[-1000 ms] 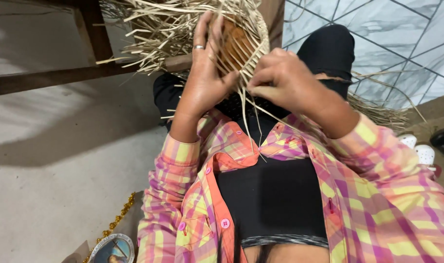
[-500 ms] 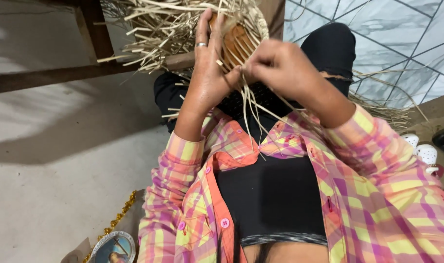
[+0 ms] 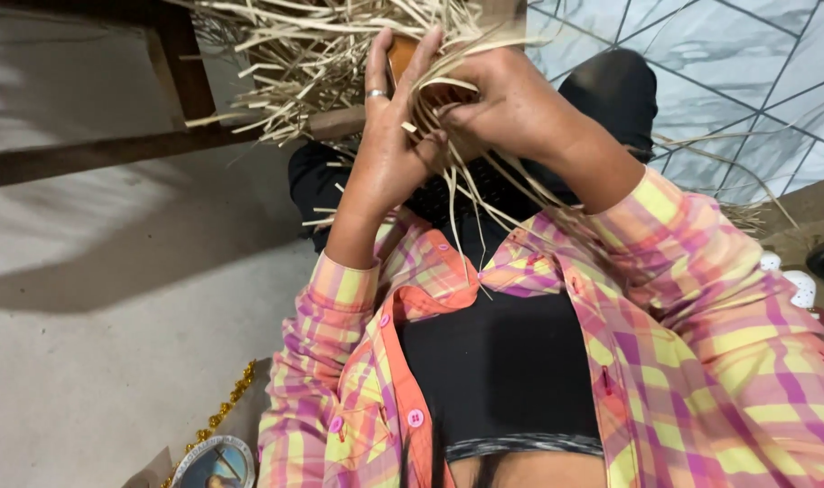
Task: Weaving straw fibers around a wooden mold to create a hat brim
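A partly woven piece of pale straw [image 3: 340, 45], with many loose strands sticking out, sits over my knees at the top of the head view. My left hand [image 3: 389, 136], a ring on one finger, lies flat against its near side with fingers spread upward. My right hand [image 3: 507, 104] is closed over a bunch of straw strands at the weave's edge, just right of the left hand. Long thin strands [image 3: 471, 217] hang down from both hands toward my lap. A brown, orange patch [image 3: 401, 56] shows between the fingers.
A dark wooden frame [image 3: 173, 68] crosses the upper left over a grey concrete floor [image 3: 96, 361]. Pale tiled floor [image 3: 728, 63] lies upper right. A gold bead chain [image 3: 231, 402] and a round framed picture [image 3: 213, 463] sit at the bottom left. Footwear [image 3: 805, 280] lies at right.
My right hand has moved left and up, closing onto the strands beside my left hand. The left hand has stayed against the weave.
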